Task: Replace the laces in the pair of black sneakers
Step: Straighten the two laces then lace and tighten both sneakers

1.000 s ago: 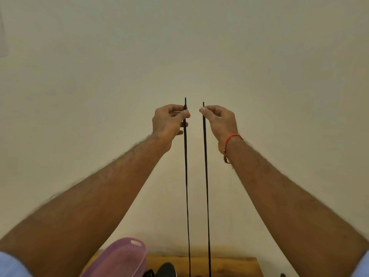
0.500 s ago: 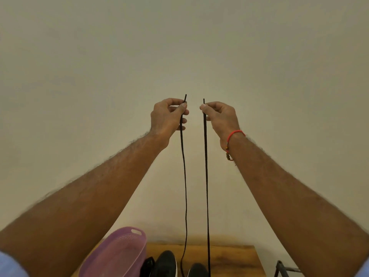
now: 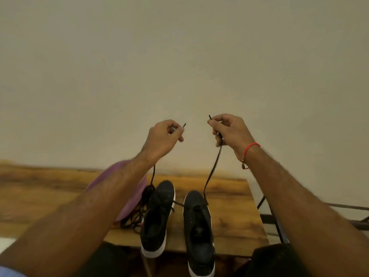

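Two black sneakers with white soles stand side by side on the wooden table [image 3: 235, 198], toes toward the wall: the left sneaker [image 3: 157, 218] and the right sneaker [image 3: 199, 228]. A black lace [image 3: 212, 172] runs up from the right sneaker's front. My right hand [image 3: 229, 134] pinches one end of it, with the tip sticking up. My left hand [image 3: 162, 139] pinches the other end, whose strand drops behind my left forearm. Both hands are raised above the shoes, well apart.
A purple plastic basket [image 3: 127, 196] lies left of the sneakers, partly behind my left arm. A tangle of loose black laces [image 3: 139, 212] sits beside it. A dark metal frame [image 3: 299, 214] stands right of the table. A plain wall is behind.
Both hands have dropped lower and moved apart with the lace ends. The lace strands have gone from taut and vertical to slack. The view has tilted down, showing the sneakers and table.
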### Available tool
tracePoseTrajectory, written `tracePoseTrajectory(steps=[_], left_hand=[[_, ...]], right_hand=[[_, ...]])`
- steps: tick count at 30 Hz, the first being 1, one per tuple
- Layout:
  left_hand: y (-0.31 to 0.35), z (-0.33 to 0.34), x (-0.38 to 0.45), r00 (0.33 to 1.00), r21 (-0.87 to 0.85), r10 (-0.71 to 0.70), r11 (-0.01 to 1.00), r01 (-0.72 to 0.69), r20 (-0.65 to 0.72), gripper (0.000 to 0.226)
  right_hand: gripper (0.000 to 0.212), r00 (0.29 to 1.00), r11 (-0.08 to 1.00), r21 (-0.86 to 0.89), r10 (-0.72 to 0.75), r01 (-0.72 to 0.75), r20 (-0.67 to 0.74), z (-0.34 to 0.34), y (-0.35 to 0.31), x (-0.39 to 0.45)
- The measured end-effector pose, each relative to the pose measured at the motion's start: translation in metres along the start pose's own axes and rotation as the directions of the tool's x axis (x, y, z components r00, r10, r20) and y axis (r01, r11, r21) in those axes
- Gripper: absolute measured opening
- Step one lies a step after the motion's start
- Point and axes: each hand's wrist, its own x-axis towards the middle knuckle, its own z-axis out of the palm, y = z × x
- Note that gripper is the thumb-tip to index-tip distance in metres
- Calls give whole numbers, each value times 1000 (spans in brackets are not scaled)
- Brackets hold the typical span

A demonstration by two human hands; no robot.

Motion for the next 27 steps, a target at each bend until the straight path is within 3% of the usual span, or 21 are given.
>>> tracePoseTrajectory(steps=[5, 12, 14, 18, 22, 27], left_hand=[[-85, 48, -46, 981, 66, -152, 987, 145, 121, 11], [-158, 103, -79, 927, 60, -301, 954, 295, 222, 6], [-174, 115, -85, 925, 92, -290, 957, 275, 245, 5], [-195, 129, -92, 940, 204, -151, 975, 90, 305, 3], [-192, 135, -94, 909, 266, -142, 963, 36, 391, 4], [-190, 139, -97, 914, 372, -179, 928, 34, 364, 11]], right_hand=[[10, 982, 962, -226, 173, -154, 71, 12, 93, -24], [12, 941, 857, -482, 295, -183, 166, 33, 192, -50], [13, 926, 817, -561, 304, -133, 222, 36, 214, -53], [27, 851, 691, -720, 339, 64, 401, 45, 242, -53], [28, 852, 620, -776, 341, 112, 396, 49, 244, -52], [23, 886, 587, -806, 329, 80, 328, 48, 242, -52]])
